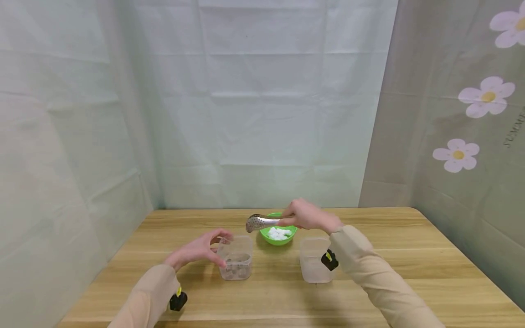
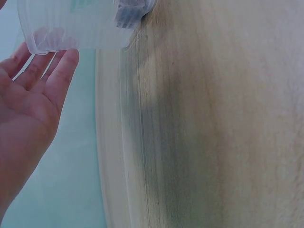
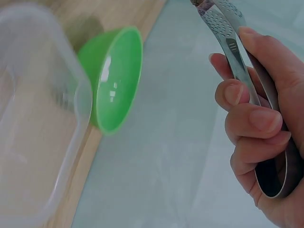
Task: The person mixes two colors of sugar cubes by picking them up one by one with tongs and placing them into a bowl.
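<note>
My right hand (image 1: 307, 214) grips metal tongs (image 1: 262, 222) with perforated, spoon-shaped ends, above the left part of a green bowl (image 1: 278, 242) holding several white lumps (image 1: 279, 233). In the right wrist view, a small dark reddish-brown thing (image 3: 203, 4) shows between the ends of the tongs, cut off by the frame. My left hand (image 1: 201, 249) holds the left side of a clear plastic container (image 1: 242, 246), thumb on the near side and fingers on the far side. Several greyish translucent pieces (image 1: 236, 269) lie on its bottom.
A second clear container (image 1: 313, 275) stands right of the bowl, below my right forearm. All rest on a wooden table (image 1: 270, 300). Pale curtains (image 1: 262, 114) hang behind and at the sides, the right one printed with flowers (image 1: 488, 96).
</note>
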Demonstrator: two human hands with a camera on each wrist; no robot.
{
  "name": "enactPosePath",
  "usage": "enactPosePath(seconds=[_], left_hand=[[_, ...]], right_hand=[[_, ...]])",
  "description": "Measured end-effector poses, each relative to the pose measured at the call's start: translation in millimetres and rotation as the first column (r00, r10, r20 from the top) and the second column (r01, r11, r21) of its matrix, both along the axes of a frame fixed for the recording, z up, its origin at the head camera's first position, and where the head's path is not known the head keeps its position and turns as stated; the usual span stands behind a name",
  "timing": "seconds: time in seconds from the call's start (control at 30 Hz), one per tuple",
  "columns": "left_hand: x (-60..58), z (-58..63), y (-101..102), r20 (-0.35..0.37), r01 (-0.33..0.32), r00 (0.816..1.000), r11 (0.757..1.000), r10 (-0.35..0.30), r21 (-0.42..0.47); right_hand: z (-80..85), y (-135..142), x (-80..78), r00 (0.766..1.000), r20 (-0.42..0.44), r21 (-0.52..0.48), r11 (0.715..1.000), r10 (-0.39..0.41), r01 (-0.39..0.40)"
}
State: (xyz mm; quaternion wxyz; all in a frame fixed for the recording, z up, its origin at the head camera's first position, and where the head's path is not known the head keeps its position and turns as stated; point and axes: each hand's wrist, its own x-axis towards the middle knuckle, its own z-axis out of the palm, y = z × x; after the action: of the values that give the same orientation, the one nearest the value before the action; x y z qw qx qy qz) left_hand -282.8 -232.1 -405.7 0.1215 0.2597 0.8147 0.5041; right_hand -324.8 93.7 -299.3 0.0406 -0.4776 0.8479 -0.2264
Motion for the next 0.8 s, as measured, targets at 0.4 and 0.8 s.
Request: enactPosePath(seconds=[0.4,0.8], left_hand=[[-0.1,-1.6,-2,0.001,0.005,1.000,1.000,-0.005,-0.001],[-3.0,-4.7,-2,0.016,0.012,1.000,0.999,-0.012,0.032]], right_hand=[[-2.9,38,-13.0,0.989,-0.028,0.034,0.988,-0.148,0.149],[-9.3,44,-16.3,0.978,-0.019,0.092,0.973,-0.209,0.210]])
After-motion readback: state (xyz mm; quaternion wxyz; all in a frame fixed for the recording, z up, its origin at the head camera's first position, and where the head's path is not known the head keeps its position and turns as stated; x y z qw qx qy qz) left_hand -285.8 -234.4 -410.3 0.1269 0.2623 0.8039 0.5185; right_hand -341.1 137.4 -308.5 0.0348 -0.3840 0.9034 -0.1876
